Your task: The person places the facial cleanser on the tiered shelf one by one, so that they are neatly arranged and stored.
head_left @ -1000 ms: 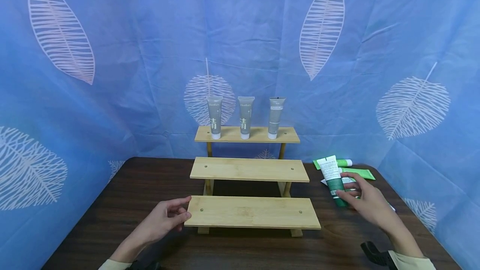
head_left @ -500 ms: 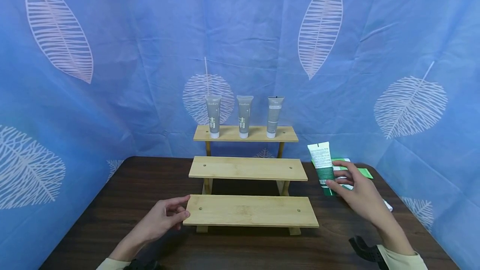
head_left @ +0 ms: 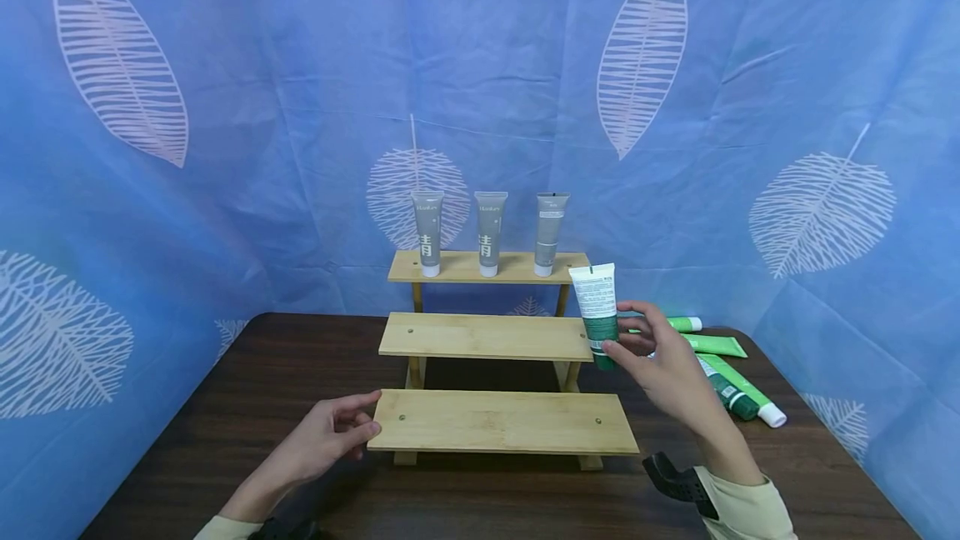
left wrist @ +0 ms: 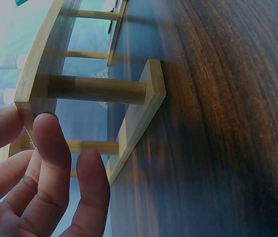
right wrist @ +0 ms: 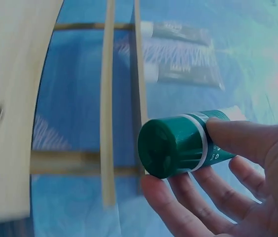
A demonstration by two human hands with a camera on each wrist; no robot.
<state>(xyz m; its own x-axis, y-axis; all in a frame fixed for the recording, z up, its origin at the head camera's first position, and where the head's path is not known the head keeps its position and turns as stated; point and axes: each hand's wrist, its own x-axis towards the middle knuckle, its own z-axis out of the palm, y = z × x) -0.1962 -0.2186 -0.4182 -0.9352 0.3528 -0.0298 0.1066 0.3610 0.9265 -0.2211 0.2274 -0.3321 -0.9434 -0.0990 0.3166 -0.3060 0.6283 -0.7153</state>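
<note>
A three-tier wooden display rack point(head_left: 504, 423) stands on the table. My left hand point(head_left: 318, 440) pinches the left end of its lowest shelf; in the left wrist view, the thumb and fingers point(left wrist: 51, 143) meet at the shelf's corner. My right hand point(head_left: 667, 365) holds a white and dark-green squeeze tube point(head_left: 597, 307), cap down and slightly tilted, at the right end of the middle shelf point(head_left: 480, 335). The right wrist view shows the green cap point(right wrist: 156, 148) facing the camera, with the thumb on one side and the fingers on the other. Whether the cap touches the shelf, I cannot tell.
Three grey tubes point(head_left: 489, 232) stand cap down on the top shelf point(head_left: 517, 267). Several green tubes point(head_left: 716, 346) lie in a loose pile on the dark table point(head_left: 225, 407) to the right of the rack. A blue leaf-patterned cloth point(head_left: 300, 148) hangs behind.
My right hand has lifted the white and green tube off the pile and carried it left to the middle shelf, uncovering the tubes below. My left hand has stayed on the rack.
</note>
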